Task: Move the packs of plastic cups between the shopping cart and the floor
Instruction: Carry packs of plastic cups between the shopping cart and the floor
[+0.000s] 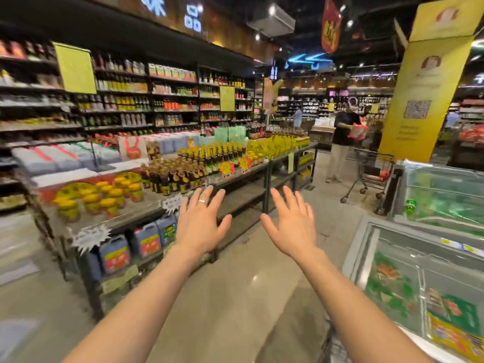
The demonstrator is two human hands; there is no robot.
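- Two hands are up in front and both hold nothing. The left hand (200,224) and right hand (290,226) hover side by side over the aisle, backs to the camera, fingers (203,199) straight and spread apart.
- No pack of plastic cups shows anywhere in this view, on the floor (235,297) or within reach.
- The only shopping cart (369,169) I can pick out stands far down the aisle beside another shopper (341,134), well apart from these hands.
- So the step in hand looks like finding the packs, not gripping one yet. The gaze likely needs to drop and turn toward the person's own cart, which this view does not plainly show.
- Once a pack is found, two hands seem right. One goes at each end with palms under the load, because pinching thin wrap risks tearing it or crushing the cups.
- The lane is tight. The tabletop (230,176) on the left is crowded with bottles (170,176) right up to its edge, and a freezer chest (408,258) sits close on the right.
- Elbows should stay tucked on any swing, and each pack should be lowered flat, not dropped.
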